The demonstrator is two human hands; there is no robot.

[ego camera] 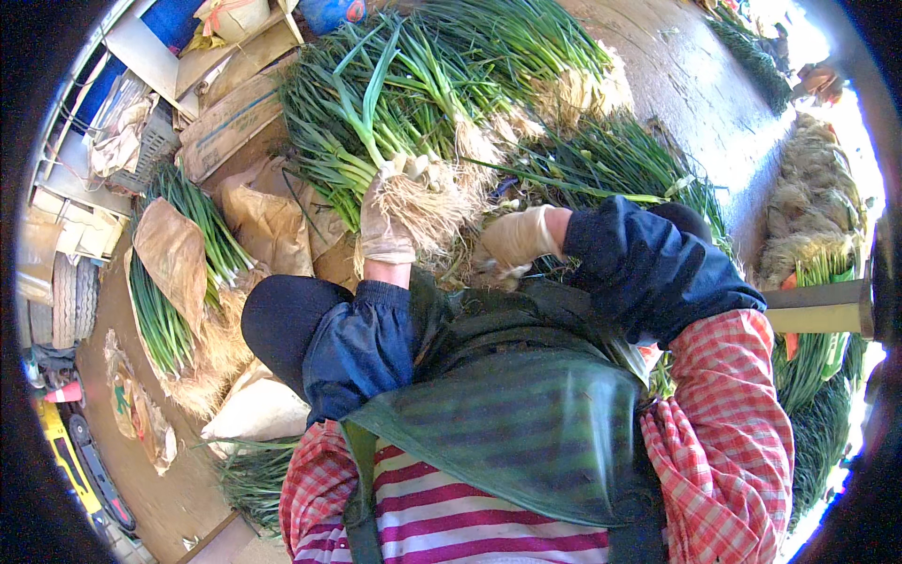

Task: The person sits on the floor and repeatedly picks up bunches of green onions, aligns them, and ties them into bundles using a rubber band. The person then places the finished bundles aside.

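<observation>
Both my hands wear soiled, pale gloves. My left hand [386, 224] is closed around the white lower stems of a bunch of green onions [373, 141], whose pale roots hang to its right. My right hand [513, 243] is low beside those roots, over loose root scraps; its fingers are partly hidden, and whether it holds something does not show. More green onions [486, 77] lie heaped beyond my hands, roots towards me and to the right. Another pile of green leaves [613, 158] lies beyond my right forearm.
At left, bundled green onions [162, 310] lie partly under brown paper [169, 261]. Near them are a stuffed pale sack [261, 405], a grey plastic crate [151, 151] and a cardboard box [229, 130]. Stacked onion bundles [810, 190] stand at right, by a beam [817, 307].
</observation>
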